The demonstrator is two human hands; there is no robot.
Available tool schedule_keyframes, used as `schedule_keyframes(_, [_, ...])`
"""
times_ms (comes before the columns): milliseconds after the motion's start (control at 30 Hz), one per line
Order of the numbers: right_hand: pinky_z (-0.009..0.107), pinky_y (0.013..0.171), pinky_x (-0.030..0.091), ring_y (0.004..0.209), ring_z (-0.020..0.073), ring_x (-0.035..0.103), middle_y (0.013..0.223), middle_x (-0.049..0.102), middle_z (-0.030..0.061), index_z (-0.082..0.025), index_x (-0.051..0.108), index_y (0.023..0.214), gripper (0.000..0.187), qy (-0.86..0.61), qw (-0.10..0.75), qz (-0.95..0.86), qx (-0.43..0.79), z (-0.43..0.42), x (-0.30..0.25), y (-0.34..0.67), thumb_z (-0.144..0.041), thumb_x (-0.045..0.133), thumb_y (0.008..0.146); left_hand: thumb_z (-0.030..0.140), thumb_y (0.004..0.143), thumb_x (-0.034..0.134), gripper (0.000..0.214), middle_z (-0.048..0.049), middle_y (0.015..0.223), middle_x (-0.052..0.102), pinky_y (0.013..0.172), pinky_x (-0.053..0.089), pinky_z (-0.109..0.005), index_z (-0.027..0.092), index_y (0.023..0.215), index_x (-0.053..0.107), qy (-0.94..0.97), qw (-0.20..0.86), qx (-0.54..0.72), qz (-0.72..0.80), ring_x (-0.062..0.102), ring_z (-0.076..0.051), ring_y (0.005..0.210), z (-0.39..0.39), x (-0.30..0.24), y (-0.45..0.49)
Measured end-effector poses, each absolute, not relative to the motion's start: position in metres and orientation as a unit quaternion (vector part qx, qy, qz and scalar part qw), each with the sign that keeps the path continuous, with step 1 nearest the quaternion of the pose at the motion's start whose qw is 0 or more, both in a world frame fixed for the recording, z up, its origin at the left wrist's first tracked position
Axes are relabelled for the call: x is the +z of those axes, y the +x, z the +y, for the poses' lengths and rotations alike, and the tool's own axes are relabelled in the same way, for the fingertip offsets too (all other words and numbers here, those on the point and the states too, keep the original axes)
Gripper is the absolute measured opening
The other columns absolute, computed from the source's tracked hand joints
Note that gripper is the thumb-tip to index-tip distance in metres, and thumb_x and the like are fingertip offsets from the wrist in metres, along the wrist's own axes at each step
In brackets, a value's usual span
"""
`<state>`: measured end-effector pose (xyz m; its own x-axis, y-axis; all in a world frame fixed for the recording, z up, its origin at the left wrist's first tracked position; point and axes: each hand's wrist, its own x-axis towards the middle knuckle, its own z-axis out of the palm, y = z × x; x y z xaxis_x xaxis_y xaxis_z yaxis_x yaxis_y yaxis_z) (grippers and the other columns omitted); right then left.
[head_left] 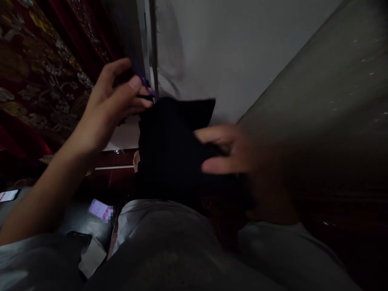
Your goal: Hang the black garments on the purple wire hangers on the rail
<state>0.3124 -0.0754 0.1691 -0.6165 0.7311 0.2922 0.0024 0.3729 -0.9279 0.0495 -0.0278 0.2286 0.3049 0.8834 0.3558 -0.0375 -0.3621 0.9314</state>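
Observation:
A piece of black cloth (169,149), perhaps a garment, hangs in front of my body. Its upper right corner sticks out as a flap. My left hand (118,91) is at its upper left, with the thumb and lower fingers closed around its edge and the index finger raised. Beside those fingertips shows a thin purple piece (148,89), whose kind I cannot make out. My right hand (227,151), blurred, is over the cloth's right side. Its thumb and index finger are apart, with dark cloth behind them.
Left is a red patterned curtain (39,72); a pale panel (230,52) stands ahead, and a grey surface (327,105) slants along the right. At lower left, a lit phone (99,210) and another phone (9,195) lie on a dark surface (69,208).

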Motion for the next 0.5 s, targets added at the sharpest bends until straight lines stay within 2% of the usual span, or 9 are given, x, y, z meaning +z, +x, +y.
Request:
schedule_keyframes(67, [0.022,0.061,0.047,0.071,0.0108,0.060,0.076,0.062,-0.0006,-0.015,0.062,0.079,0.023,-0.179,0.289,-0.811,0.476,-0.080,0.165,0.288,-0.032,0.075,0.086,0.014,0.094,0.066,0.042,-0.0051,0.114,0.068,0.093,0.059,-0.040,0.017,0.133,0.048,0.602,0.506,0.520,0.334,0.073,-0.021,0.099,-0.048,0.219,0.058])
schedule_keyframes(133, [0.022,0.063,0.046,0.069,0.0091,0.055,0.075,0.059,-0.0013,-0.015,0.059,0.079,0.025,-0.124,0.272,-0.849,0.436,-0.084,0.157,0.267,-0.032,0.075,0.086,0.014,0.088,0.073,0.044,-0.0037,0.116,0.065,0.085,0.061,-0.037,0.021,0.128,0.055,0.558,0.525,0.534,0.358,0.074,-0.022,0.096,-0.068,0.211,0.056])
schedule_keyframes(200, [0.023,0.067,0.048,0.071,0.0092,0.057,0.078,0.060,-0.0007,-0.015,0.059,0.082,0.023,-0.063,0.273,-0.871,0.405,-0.086,0.149,0.258,-0.030,0.076,0.087,0.018,0.087,0.077,0.042,-0.0030,0.107,0.064,0.074,0.061,-0.034,0.024,0.126,0.061,0.552,0.521,0.522,0.387,0.072,-0.019,0.082,-0.086,0.206,0.044])
schedule_keyframes(267, [0.025,0.076,0.051,0.080,0.0118,0.063,0.085,0.065,0.0012,-0.016,0.062,0.089,0.017,-0.033,0.321,-0.865,0.383,-0.082,0.143,0.260,-0.027,0.075,0.089,0.025,0.088,0.078,0.037,-0.0021,0.091,0.062,0.054,0.054,-0.025,0.023,0.124,0.068,0.568,0.522,0.481,0.417,0.061,-0.012,0.059,-0.100,0.206,0.026])
schedule_keyframes(333, [0.030,0.087,0.053,0.095,0.0161,0.066,0.094,0.067,0.0036,-0.019,0.064,0.096,0.014,-0.076,0.425,-0.834,0.343,-0.068,0.140,0.271,-0.026,0.074,0.090,0.031,0.089,0.078,0.033,0.0003,0.073,0.055,0.041,0.042,-0.019,0.021,0.120,0.073,0.588,0.530,0.418,0.444,0.043,-0.006,0.044,-0.110,0.208,0.006])
schedule_keyframes(367, [0.033,0.093,0.053,0.103,0.0185,0.065,0.100,0.066,0.0048,-0.020,0.064,0.099,0.018,-0.123,0.475,-0.814,0.312,-0.057,0.138,0.276,-0.029,0.076,0.088,0.032,0.089,0.078,0.031,0.0011,0.067,0.052,0.040,0.041,-0.019,0.020,0.118,0.076,0.594,0.532,0.393,0.459,0.040,-0.006,0.042,-0.114,0.210,-0.003])
schedule_keyframes(433, [0.037,0.100,0.050,0.114,0.0225,0.061,0.111,0.064,0.0066,-0.022,0.065,0.104,0.030,-0.227,0.527,-0.777,0.259,-0.034,0.131,0.287,-0.038,0.081,0.083,0.031,0.086,0.082,0.029,-0.0003,0.065,0.056,0.047,0.049,-0.024,0.019,0.112,0.079,0.612,0.508,0.363,0.485,0.051,-0.010,0.047,-0.116,0.213,-0.016])
schedule_keyframes(500, [0.036,0.096,0.051,0.110,0.0222,0.060,0.107,0.063,0.0061,-0.021,0.067,0.101,0.036,-0.281,0.493,-0.773,0.283,-0.015,0.119,0.294,-0.049,0.080,0.082,0.035,0.083,0.084,0.025,-0.0044,0.078,0.067,0.057,0.057,-0.029,0.020,0.103,0.081,0.667,0.421,0.358,0.499,0.064,-0.016,0.062,-0.112,0.216,-0.023])
